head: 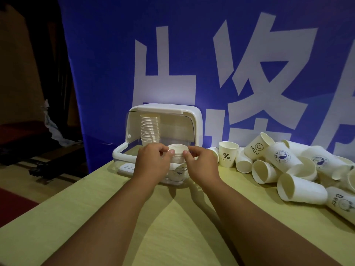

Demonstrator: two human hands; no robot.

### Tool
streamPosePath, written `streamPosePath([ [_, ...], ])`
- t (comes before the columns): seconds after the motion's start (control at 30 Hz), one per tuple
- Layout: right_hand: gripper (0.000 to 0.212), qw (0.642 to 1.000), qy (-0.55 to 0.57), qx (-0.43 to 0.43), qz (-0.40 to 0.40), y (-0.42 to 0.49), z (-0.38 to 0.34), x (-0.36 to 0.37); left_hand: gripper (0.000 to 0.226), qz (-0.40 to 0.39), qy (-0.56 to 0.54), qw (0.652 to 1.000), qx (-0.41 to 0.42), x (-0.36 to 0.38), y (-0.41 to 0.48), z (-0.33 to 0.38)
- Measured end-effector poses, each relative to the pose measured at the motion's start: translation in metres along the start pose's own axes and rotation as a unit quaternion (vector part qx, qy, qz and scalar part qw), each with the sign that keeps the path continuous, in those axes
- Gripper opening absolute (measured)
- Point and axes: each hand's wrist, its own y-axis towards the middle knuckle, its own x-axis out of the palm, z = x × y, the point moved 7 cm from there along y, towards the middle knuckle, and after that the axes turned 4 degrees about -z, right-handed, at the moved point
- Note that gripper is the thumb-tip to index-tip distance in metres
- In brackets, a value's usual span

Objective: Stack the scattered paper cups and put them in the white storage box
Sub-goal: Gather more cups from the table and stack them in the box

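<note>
white storage box point(119, 153) open at centre frame, loose cups point(288, 166) heaped right, a tall stack point(150, 129) standing inside at the back. left hand point(151, 162) and right hand point(201, 163) pinch a short stack point(177, 150) by its rim, low in the box; released crooked, it could topple into the tall stack.

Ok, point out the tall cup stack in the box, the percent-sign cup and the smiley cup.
tall cup stack point(150, 129), head view, midway up its side.
percent-sign cup point(227, 156), head view, printed side wall.
smiley cup point(257, 147), head view, printed side wall.
</note>
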Motion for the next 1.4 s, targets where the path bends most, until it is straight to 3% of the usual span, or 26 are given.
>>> streamPosePath([
  [0.17, 0.033, 1.0, -0.007, 0.005, -0.019, -0.008, -0.005, -0.009, 0.023, -0.003, -0.003, 1.0, 0.003, -0.002, -0.005, 0.003],
  [0.27, 0.02, 1.0, -0.009, 0.008, -0.004, -0.019, -0.01, -0.03, 0.01, 0.01, 0.004, 0.999, 0.032, -0.009, -0.015, 0.02],
  [0.43, 0.009, 0.999, -0.049, 0.008, 0.004, -0.047, -0.017, -0.07, 0.014, -0.066, 0.023, 0.994, 0.081, -0.003, -0.034, 0.059],
  [0.87, 0.023, 0.982, -0.139, 0.041, 0.123, -0.18, 0.001, -0.271, 0.019, -0.181, -0.04, 0.97, 0.155, 0.059, -0.175, 0.197],
  [1.03, 0.019, 0.97, -0.174, 0.05, 0.159, -0.218, 0.011, -0.338, 0.018, -0.236, -0.058, 0.952, 0.186, 0.088, -0.225, 0.25],
  [1.13, 0.017, 0.962, -0.194, 0.052, 0.187, -0.235, 0.013, -0.374, 0.017, -0.288, -0.082, 0.929, 0.216, 0.106, -0.251, 0.282],
  [1.23, 0.011, 0.937, -0.249, 0.059, 0.236, -0.251, 0.015, -0.412, 0.007, -0.388, -0.077, 0.879, 0.266, 0.133, -0.281, 0.311],
  [1.3, 0.009, 0.909, -0.312, 0.08, 0.266, -0.261, 0.019, -0.436, 0.019, -0.445, -0.05, 0.845, 0.292, 0.151, -0.301, 0.326],
  [1.4, 0.029, 0.881, -0.371, 0.155, 0.25, -0.271, 0.036, -0.461, 0.04, -0.504, -0.017, 0.814, 0.287, 0.17, -0.323, 0.339],
])
